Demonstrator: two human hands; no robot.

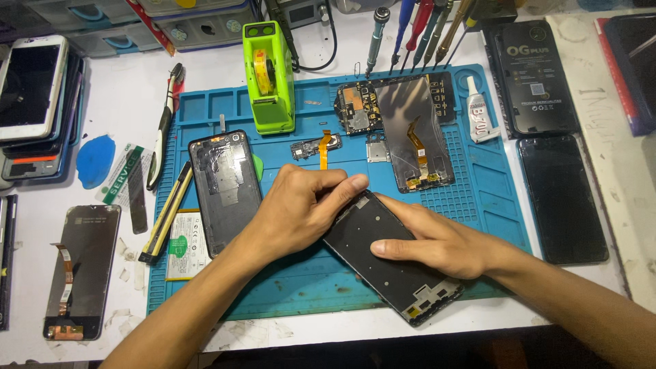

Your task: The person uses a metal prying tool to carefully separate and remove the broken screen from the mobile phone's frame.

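Lying aslant on the near part of the blue silicone work mat, with its lower corner hanging over the mat's front edge above the white table, a black rectangular phone frame is held under both hands. The left hand is curled over the frame's upper end, its fingers pressed together and pinching the top edge, while the right hand is laid flat on the frame's middle, fingers close together and the thumb stretched across the dark surface. The step in hand is judged to be work along the frame's top edge, something being pressed or peeled there while the body is steadied; what sits under the fingertips cannot be told. A firm, even hold from the right hand and a careful pull or push at the edge would be called for next, so that the thin frame is not bent. Just left of the hands a black phone back cover is laid, with a white battery and yellow-and-black tweezers beside it. Farther back a dismantled phone body with orange flex cable, a small loose part on an orange ribbon and a bright green tape dispenser are seen.
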